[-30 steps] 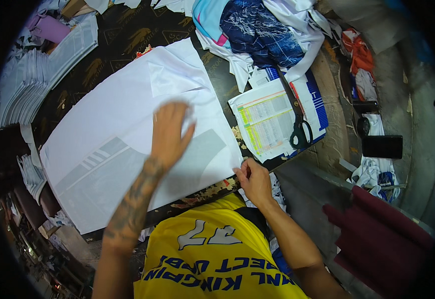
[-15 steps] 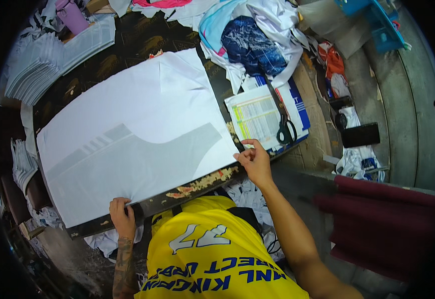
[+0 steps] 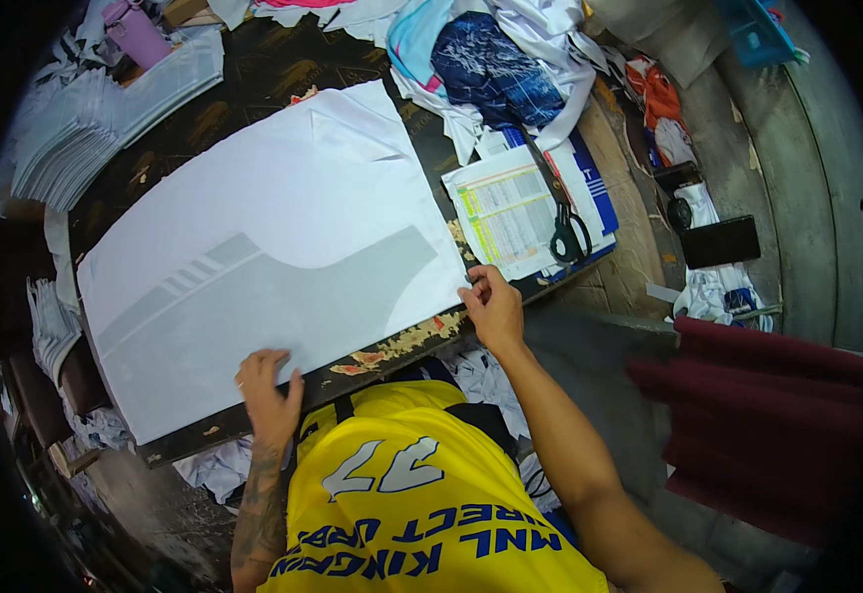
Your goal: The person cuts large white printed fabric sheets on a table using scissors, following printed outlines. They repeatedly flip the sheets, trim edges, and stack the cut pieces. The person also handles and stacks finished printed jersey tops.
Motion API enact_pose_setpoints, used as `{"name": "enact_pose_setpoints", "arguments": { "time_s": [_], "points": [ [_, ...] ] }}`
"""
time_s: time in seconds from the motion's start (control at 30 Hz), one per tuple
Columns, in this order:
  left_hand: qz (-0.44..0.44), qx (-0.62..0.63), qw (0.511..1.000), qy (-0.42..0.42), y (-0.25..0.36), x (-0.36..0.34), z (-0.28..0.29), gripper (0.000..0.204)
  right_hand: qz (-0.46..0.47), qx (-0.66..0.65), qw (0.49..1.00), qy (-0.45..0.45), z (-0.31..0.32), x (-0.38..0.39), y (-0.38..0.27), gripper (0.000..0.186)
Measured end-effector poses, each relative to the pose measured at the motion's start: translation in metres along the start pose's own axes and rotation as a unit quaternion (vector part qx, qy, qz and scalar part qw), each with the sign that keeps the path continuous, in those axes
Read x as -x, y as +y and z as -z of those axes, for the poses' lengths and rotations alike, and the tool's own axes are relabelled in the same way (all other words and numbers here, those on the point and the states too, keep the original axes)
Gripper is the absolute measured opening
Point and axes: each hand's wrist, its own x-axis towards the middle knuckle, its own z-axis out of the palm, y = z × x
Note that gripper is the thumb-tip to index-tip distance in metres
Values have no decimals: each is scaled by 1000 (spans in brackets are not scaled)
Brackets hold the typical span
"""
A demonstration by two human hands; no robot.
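A large white fabric sheet (image 3: pixel 342 168) with a grey printed garment shape lies over the dark tabletop. It is mostly flat, with creases near its far right corner. My right hand (image 3: pixel 493 308) has thumb and fingers closed on the sheet's near right corner. Over the near edge, left of the middle, my left hand (image 3: pixel 269 395) rests with its fingers apart on or just above the cloth. Scissors with black handles (image 3: pixel 570 237) lie on a printed paper sheet (image 3: pixel 505 217) just beyond my right hand.
Stacked grey-white cut pieces (image 3: pixel 81 148) and a purple tumbler (image 3: pixel 135 35) stand at the far left. Blue and white garments (image 3: pixel 495 74) are heaped at the back. The worn dark table (image 3: pixel 407 351) has a chipped near edge. Dark red cloth (image 3: pixel 747 425) hangs at the right.
My left hand has moved right and slightly inward along the near edge, and its fingers have spread. My right hand stays at the corner, while the view has shifted a little.
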Motion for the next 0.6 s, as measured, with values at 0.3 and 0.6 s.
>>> {"name": "enact_pose_setpoints", "arguments": {
  "time_s": [0.3,0.6],
  "points": [
    [-255,-8,967,-19,91,-234,-87,61,175,115,969,-134,-16,33,-77,29],
    [-326,-245,885,-223,111,-392,-90,26,33,43,996,-73,22,-2,-23,23]
  ]
}}
